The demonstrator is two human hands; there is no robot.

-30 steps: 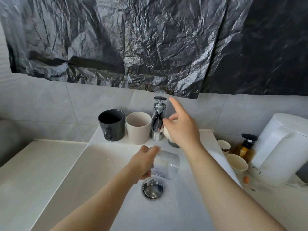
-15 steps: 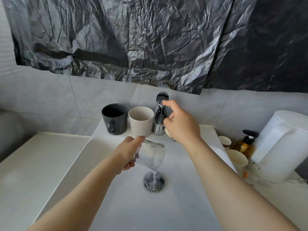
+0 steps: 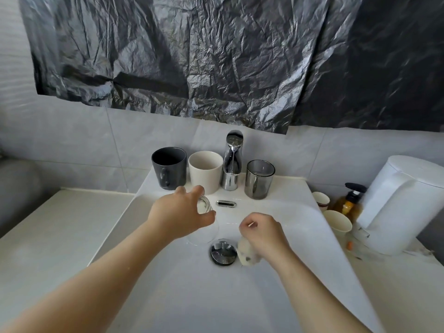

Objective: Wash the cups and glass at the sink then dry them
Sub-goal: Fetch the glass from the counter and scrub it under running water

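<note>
My left hand [image 3: 182, 213] grips a clear glass [image 3: 204, 222] upside down over the white sink [image 3: 276, 296], its base up and its mouth just left of the drain plug [image 3: 223, 254]. Right of the drain, my right hand [image 3: 262, 233] is closed on a pale sponge [image 3: 247, 255]. On the back ledge stand a dark grey mug [image 3: 169, 168], a cream cup [image 3: 205, 171] and a smoked grey glass [image 3: 260, 179], with the chrome tap [image 3: 231, 162] between the cream cup and the smoked glass. No water runs from the tap.
A white kettle [image 3: 403, 203] stands at the right with an amber pump bottle [image 3: 349, 204] and two small paper cups [image 3: 337, 222] beside it. A pale counter [image 3: 48, 236] lies left of the sink. Black plastic sheeting [image 3: 216, 56] covers the wall above.
My right hand left the tap handle and dropped into the basin with the sponge. My left hand turned the glass mouth down, emptying it. The smoked glass is uncovered.
</note>
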